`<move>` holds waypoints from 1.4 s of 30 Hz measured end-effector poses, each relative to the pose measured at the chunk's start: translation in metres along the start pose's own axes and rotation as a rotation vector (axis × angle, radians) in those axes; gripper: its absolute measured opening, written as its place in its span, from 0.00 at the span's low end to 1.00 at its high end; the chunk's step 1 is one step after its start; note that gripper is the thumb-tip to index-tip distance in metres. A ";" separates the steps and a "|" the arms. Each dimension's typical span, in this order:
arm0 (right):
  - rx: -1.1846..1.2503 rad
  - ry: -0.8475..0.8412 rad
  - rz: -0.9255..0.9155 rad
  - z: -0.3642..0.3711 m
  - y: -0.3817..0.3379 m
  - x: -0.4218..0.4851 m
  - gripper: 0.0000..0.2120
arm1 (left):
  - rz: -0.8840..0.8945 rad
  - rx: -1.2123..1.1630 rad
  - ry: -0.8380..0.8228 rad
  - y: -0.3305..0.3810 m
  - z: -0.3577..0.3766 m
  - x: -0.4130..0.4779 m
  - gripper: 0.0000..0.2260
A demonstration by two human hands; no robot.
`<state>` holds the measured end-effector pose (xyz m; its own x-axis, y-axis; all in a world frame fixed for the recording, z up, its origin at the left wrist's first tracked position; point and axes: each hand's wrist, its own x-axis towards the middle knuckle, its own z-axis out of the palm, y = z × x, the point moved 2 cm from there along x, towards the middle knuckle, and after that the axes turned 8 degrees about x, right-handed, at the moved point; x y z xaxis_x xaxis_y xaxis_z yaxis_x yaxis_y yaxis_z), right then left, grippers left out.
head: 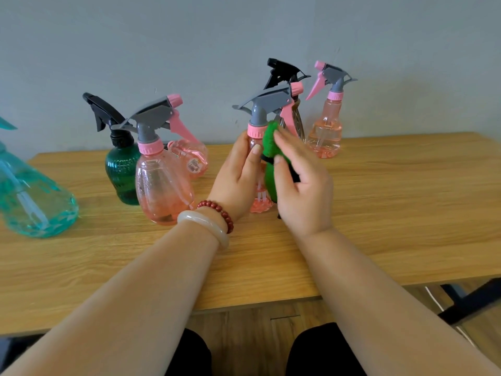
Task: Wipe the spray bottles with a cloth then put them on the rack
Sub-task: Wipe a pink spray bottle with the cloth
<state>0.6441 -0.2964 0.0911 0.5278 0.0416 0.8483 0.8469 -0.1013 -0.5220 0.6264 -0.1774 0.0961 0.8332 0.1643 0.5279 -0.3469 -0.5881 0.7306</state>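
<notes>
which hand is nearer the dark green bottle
Left. The left hand grips a pink bottle to the right of the dark green bottle; the right hand holds the green cloth against that pink bottle's far side, farther right.

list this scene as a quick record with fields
surface: wooden table
left hand: grips the held pink bottle, upright
right hand: holds the green cloth against that bottle
other bottles: teal bottle far left; dark green bottle; front pink bottle upright; tipped pink bottle on its side behind it; black-trigger bottle behind the held one; back pink bottle to the right
rack: not in view
</notes>
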 end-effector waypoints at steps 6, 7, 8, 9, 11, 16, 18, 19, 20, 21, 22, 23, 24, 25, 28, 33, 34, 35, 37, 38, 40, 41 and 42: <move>0.059 -0.185 0.020 0.006 0.002 0.001 0.20 | -0.023 -0.016 -0.013 0.001 -0.001 0.000 0.16; 0.065 -0.167 0.044 0.003 0.004 0.001 0.19 | -0.018 -0.008 -0.009 0.002 -0.001 0.000 0.14; 0.075 -0.139 0.088 0.001 0.006 0.000 0.19 | -0.022 -0.010 -0.008 0.002 -0.001 0.000 0.13; 0.090 -0.107 0.162 -0.002 0.007 0.000 0.19 | -0.030 -0.010 -0.011 0.002 -0.001 0.000 0.12; 0.077 -0.056 0.333 -0.005 0.013 -0.002 0.19 | -0.049 0.001 -0.017 0.001 -0.001 0.000 0.10; 0.047 -0.077 0.046 0.001 0.003 0.001 0.19 | -0.047 -0.023 0.010 0.002 0.002 0.001 0.16; 0.078 -0.148 0.001 0.006 0.002 0.003 0.20 | -0.031 0.020 0.049 0.003 0.002 0.000 0.16; 0.092 -0.176 0.023 0.008 0.003 0.004 0.21 | -0.036 0.035 0.058 0.003 0.001 0.000 0.15; 0.109 -0.195 0.051 0.008 0.003 0.004 0.21 | -0.044 0.051 0.061 0.002 0.001 0.000 0.14; 0.129 -0.205 0.083 0.008 0.003 0.002 0.22 | -0.051 0.053 0.058 0.002 0.000 0.000 0.14; 0.148 -0.206 0.129 0.006 0.004 0.001 0.21 | -0.064 0.060 0.054 0.000 0.000 0.001 0.16; 0.156 -0.196 0.194 0.003 0.004 0.000 0.21 | -0.070 0.063 0.048 0.000 0.000 0.001 0.18; 0.151 -0.181 0.281 0.000 0.003 0.000 0.21 | -0.081 0.065 0.042 0.001 0.000 0.002 0.19; 0.134 -0.167 0.389 -0.002 0.004 0.001 0.21 | -0.093 0.057 0.032 0.001 0.000 0.002 0.20; 0.142 -0.138 0.667 -0.004 0.016 0.002 0.21 | -0.131 0.029 0.067 0.002 -0.002 0.002 0.17; 0.395 -0.099 0.489 -0.003 0.006 0.003 0.21 | -0.195 -0.043 0.078 -0.004 -0.004 -0.003 0.17; 0.414 -0.139 0.446 -0.003 0.006 0.003 0.21 | -0.193 -0.059 0.065 -0.004 -0.004 -0.005 0.15; 0.423 -0.179 0.418 -0.002 0.007 0.003 0.21 | -0.189 -0.061 0.057 -0.004 -0.003 -0.007 0.13; 0.394 -0.242 0.375 0.001 0.005 0.003 0.22 | -0.190 -0.066 0.050 -0.001 -0.003 -0.009 0.10; 0.349 -0.266 0.340 0.002 0.003 0.003 0.23 | -0.194 -0.085 0.048 0.001 -0.003 -0.008 0.09; 0.269 -0.296 0.282 0.005 0.002 0.001 0.24 | -0.199 -0.098 0.055 0.005 -0.004 -0.005 0.09; 0.259 -0.295 0.297 0.006 0.003 0.001 0.23 | -0.202 -0.098 0.064 0.005 -0.004 -0.005 0.08; 0.257 -0.282 0.348 0.005 0.002 0.001 0.22 | -0.205 -0.108 0.072 0.005 -0.004 -0.005 0.07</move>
<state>0.6470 -0.2913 0.0903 0.7481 0.3185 0.5822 0.5878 0.0892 -0.8041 0.6191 -0.1779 0.0987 0.8596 0.3299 0.3901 -0.2206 -0.4491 0.8659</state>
